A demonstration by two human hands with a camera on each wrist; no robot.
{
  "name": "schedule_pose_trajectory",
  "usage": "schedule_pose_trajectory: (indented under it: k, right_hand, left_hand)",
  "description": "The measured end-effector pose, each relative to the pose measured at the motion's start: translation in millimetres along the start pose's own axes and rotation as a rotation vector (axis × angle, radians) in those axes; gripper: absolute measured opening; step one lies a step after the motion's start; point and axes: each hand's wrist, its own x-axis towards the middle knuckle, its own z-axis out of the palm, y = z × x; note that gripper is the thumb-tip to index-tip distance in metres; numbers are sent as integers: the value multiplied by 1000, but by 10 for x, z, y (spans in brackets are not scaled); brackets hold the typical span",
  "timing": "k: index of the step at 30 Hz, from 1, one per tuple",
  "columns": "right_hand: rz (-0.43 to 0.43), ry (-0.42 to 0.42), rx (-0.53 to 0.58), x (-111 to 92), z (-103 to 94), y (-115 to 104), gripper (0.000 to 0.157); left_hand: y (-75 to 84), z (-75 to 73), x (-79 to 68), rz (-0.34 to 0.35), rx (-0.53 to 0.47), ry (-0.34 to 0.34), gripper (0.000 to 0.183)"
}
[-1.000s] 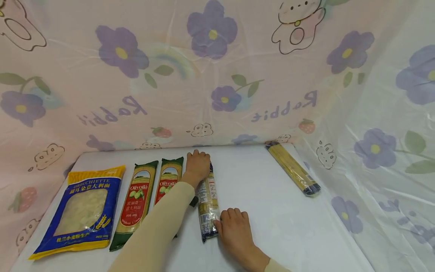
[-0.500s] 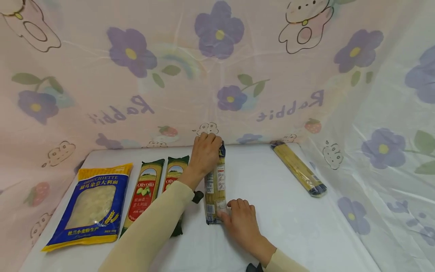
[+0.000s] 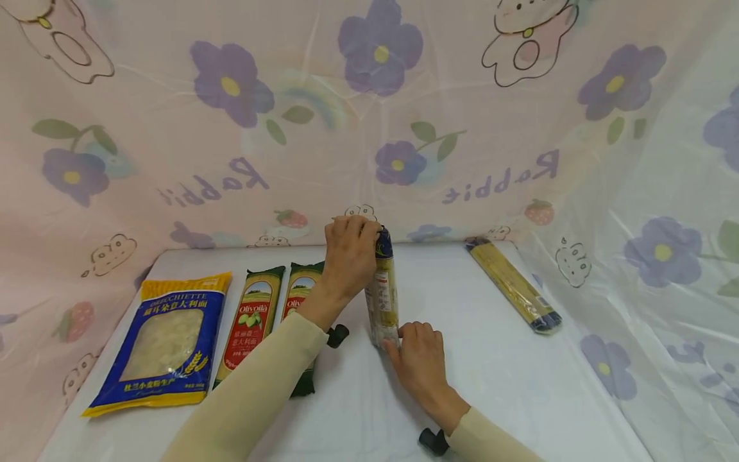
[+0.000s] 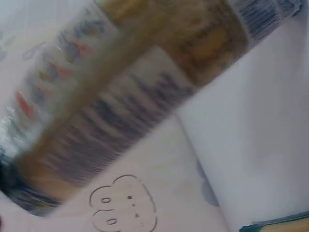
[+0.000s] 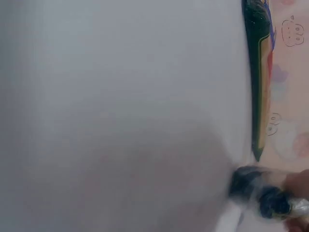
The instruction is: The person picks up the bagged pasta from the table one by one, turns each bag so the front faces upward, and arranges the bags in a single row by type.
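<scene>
A long clear pack of spaghetti (image 3: 383,292) with dark blue ends stands tilted up at mid-table. My left hand (image 3: 350,260) grips its upper end from above. At its lower end, my right hand (image 3: 424,359) touches the pack with the thumb, the other fingers lying to the right of it. Close up and blurred, the spaghetti pack (image 4: 130,106) crosses the left wrist view, its printed label showing. The right wrist view has a dark blue end of the spaghetti pack (image 5: 275,202) at lower right, with fingertips beside it.
To the left lie a blue and yellow orecchiette bag (image 3: 164,343) and two green and red Olivoilà pasta packs (image 3: 252,314), the right one partly behind my left arm. A similar blue-ended spaghetti pack (image 3: 514,285) lies at the back right. A patterned curtain (image 3: 312,154) encloses the table.
The spaghetti pack has moved away from me and a little right. Its far end has risen from the table with my left hand, and my right hand has followed its near end.
</scene>
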Motion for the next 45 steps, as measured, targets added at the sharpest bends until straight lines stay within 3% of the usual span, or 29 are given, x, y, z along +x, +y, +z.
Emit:
schedule_pose_trajectory:
  k: [3, 8, 12, 15, 18, 21, 25, 29, 32, 40, 45]
  right_hand:
    - [-14, -4, -46, 27, 27, -49, 42]
    - [-43, 30, -80, 39, 67, -127, 47]
    - [-90, 60, -80, 20, 89, -161, 51]
    - [-135, 68, -50, 3, 96, -169, 47]
    - [-121, 32, -2, 5, 91, -155, 35]
    - [-34, -50, 27, 55, 90, -103, 25]
    - [71, -202, 84, 156, 113, -25, 31]
    - [66, -329, 168, 233, 159, 7, 32]
    - [35, -367, 188, 264, 199, 13, 27]
    - [-19, -287, 173, 248, 266, -21, 27]
    - [-45, -261, 142, 236, 269, -66, 27]
  left_hand:
    - [-7, -17, 35, -75, 58, -61, 22]
    - [22, -57, 92, -195, 52, -161, 31]
    - [49, -64, 100, -202, 123, -200, 43]
    - [27, -73, 105, -172, 159, -229, 36]
    - [-63, -141, 122, -201, 57, -326, 29]
    - [-205, -243, 132, -293, -147, -439, 28]
    - [-373, -297, 80, -384, -338, -507, 29]
    - [-438, -271, 10, -443, -392, -517, 30]
    - [-450, -234, -35, -483, -400, -502, 27]
    - [-421, -74, -128, -443, -333, -364, 19]
    - [-420, -2, -173, -516, -353, -349, 21]
